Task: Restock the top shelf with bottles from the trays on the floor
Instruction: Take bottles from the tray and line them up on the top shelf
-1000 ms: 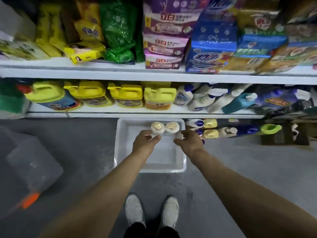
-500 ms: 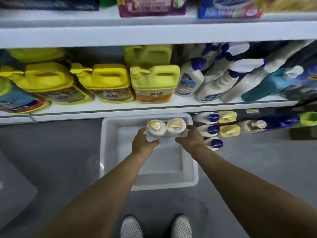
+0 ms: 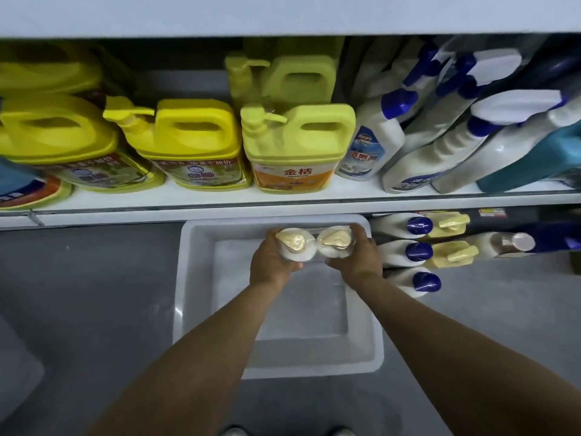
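Observation:
A white tray (image 3: 201,297) lies on the grey floor under the lowest shelf. At its far end stand two white bottles with gold caps. My left hand (image 3: 270,262) grips the left bottle (image 3: 294,242). My right hand (image 3: 358,259) grips the right bottle (image 3: 334,240). The two bottles touch each other. Their lower bodies are hidden behind my fingers. The top shelf is out of view.
Yellow detergent jugs (image 3: 292,146) and white spray bottles (image 3: 371,143) fill the shelf (image 3: 220,202) right above the tray. More bottles with blue caps (image 3: 418,250) and yellow caps lie to the right of the tray. My shoes show at the bottom edge.
My view has dropped closer to the tray. Both hands have moved forward and closed round the two gold-capped bottles, which they were only reaching for before.

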Demonstrator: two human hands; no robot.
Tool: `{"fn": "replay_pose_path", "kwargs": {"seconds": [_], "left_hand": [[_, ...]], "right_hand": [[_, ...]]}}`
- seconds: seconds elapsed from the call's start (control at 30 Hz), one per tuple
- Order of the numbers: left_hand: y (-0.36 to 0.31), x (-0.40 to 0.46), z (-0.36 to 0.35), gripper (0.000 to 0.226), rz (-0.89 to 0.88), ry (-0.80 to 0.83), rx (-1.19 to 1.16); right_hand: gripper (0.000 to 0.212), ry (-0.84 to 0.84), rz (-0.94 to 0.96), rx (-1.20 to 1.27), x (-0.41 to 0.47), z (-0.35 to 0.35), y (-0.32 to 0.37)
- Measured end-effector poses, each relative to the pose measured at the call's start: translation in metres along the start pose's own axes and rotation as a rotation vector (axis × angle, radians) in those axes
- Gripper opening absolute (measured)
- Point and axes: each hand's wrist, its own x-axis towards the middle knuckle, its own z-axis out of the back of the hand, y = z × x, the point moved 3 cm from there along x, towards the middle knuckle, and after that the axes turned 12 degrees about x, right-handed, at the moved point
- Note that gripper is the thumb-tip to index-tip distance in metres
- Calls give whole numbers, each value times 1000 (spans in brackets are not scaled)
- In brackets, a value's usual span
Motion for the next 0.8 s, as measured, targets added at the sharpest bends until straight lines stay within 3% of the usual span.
{"fn": "replay_pose_path", "kwargs": {"seconds": [0.4, 0.6, 0.8], "left_hand": [[-4, -77, 46, 65, 5, 19, 6], [-39, -149, 108, 63, -4, -14, -54], [-98, -229, 183, 81, -65, -89, -48]], "right_hand": [[88, 77, -20, -75, -75, 25, 28], [93, 102, 43, -96, -144, 62, 90], [87, 99, 153, -35, -232, 122, 166]]}}
